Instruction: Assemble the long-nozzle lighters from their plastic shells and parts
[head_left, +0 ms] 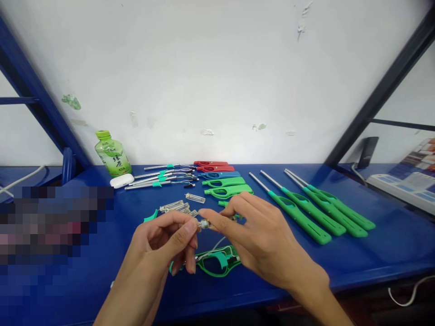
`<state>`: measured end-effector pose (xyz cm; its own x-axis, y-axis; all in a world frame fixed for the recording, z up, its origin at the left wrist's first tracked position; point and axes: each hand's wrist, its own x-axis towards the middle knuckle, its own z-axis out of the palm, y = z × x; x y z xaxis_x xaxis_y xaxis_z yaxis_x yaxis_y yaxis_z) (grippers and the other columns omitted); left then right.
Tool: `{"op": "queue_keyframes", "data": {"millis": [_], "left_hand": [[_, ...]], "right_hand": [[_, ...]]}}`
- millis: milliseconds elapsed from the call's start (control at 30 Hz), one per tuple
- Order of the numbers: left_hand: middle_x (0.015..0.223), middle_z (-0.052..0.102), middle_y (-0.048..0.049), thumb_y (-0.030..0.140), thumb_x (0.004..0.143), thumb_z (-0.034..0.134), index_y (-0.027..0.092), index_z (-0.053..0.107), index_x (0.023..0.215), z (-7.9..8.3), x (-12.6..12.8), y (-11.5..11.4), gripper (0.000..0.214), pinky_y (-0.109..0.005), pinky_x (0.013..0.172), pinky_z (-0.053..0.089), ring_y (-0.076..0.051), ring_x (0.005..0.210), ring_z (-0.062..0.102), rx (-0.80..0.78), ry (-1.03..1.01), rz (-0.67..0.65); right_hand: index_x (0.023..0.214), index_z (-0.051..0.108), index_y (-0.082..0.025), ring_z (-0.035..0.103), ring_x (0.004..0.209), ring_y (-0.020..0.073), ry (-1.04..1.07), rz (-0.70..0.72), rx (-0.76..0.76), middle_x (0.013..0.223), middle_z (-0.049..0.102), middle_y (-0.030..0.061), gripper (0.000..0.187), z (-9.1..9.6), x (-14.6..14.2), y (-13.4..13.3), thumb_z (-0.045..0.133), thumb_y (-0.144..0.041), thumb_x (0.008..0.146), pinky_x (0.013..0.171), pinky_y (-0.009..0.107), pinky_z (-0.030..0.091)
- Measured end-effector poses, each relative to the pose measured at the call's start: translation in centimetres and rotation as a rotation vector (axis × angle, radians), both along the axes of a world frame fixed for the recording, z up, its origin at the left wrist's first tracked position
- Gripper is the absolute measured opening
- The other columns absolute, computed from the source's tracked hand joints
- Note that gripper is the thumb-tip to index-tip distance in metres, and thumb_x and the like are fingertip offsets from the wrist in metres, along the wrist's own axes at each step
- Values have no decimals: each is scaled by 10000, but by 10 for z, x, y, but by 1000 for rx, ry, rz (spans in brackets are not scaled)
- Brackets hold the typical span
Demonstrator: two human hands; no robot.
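Observation:
Held up between my hands is a small clear lighter fuel tank (205, 224) with a pale fitting at its end. My left hand (158, 246) pinches near the fitting end with thumb and forefinger. Around the body of the tank, my right hand (261, 235) is closed and hides most of it. Below them lies an opened green lighter shell (215, 271) with a teal trigger (222, 259) and thin wires in it, partly covered by my fingers. Just beyond my left hand are several more clear fuel tanks (171, 206) and a teal trigger piece (151, 216).
Metal lighter rods (149, 183) with teal collars lie at the back left, beside red, blue and green shells (227, 182). Several assembled green lighters (288, 210) lie at right. A tea bottle (113, 154) and white case (121, 181) stand near the wall on the blue table (353, 258).

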<state>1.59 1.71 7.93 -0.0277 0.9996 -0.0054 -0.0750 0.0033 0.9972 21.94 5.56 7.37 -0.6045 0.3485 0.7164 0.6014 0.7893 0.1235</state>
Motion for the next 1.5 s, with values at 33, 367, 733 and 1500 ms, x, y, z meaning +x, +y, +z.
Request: {"op": "queue_keyframes", "data": {"millis": [33, 367, 733, 1500], "left_hand": [[634, 600, 17, 529, 833, 851, 184, 700, 719, 0, 0, 0, 393, -213, 487, 348, -76, 478, 518, -1, -11, 4], [545, 620, 9, 492, 874, 841, 196, 714, 699, 0, -2, -1, 366, -196, 440, 385, -93, 449, 564, -10, -16, -10], [893, 822, -4, 420, 985, 667, 296, 828, 902, -36, 9, 18, 220, -394, 800, 603, -234, 847, 775, 530, 718, 74], [915, 780, 6, 211, 1045, 587, 277, 783, 987, -66, 17, 25, 215, -388, 820, 530, -204, 847, 681, 719, 917, -124]], "right_hand": [[1293, 741, -195, 494, 789, 211, 2, -8, 5, 919, 619, 32, 424, 0, -1, 0, 524, 30, 1006, 670, 358, 394], [1274, 740, -191, 509, 783, 202, 31, -18, 24, 910, 650, 32, 434, -2, -6, -2, 488, 43, 1008, 673, 348, 395], [1437, 644, -264, 710, 919, 136, 214, -51, -358, 1035, 745, -20, 339, 4, 45, -9, 685, -231, 1102, 854, 259, 541], [1312, 719, -256, 705, 998, 208, 248, -28, -545, 1134, 775, 27, 243, -57, 56, -23, 544, -202, 1152, 941, 402, 563]]}}
